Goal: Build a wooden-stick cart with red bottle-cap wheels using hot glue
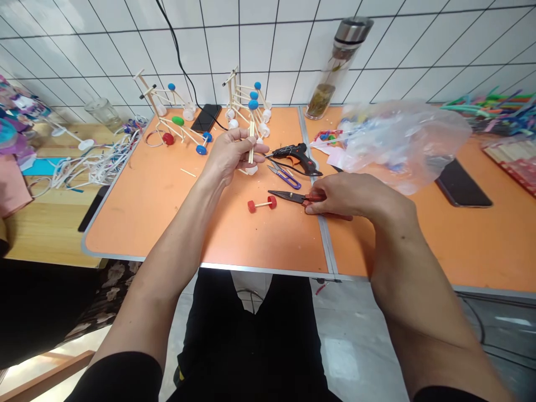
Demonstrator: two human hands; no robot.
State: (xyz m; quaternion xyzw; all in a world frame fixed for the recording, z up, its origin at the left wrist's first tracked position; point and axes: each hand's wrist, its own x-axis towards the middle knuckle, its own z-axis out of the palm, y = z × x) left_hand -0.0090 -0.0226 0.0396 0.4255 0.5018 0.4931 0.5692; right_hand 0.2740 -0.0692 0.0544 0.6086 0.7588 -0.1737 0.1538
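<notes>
Orange folding table [167,218] bears the work: the right hand [355,195] grips red-handled snips [288,196] low against it, while the left hand [230,153] lifts pinched wooden sticks [252,142]. Farther off, a clear plastic bag [402,145] holds colourful bits [355,120], and a glass bottle [339,61] holds brownish leaves [320,97].

Snip handles [315,197] mostly hidden under the right hand [355,195], sticks [252,142] partly hidden by the left hand [228,154], contents of the plastic bag [402,145] too blurred to tell.
</notes>
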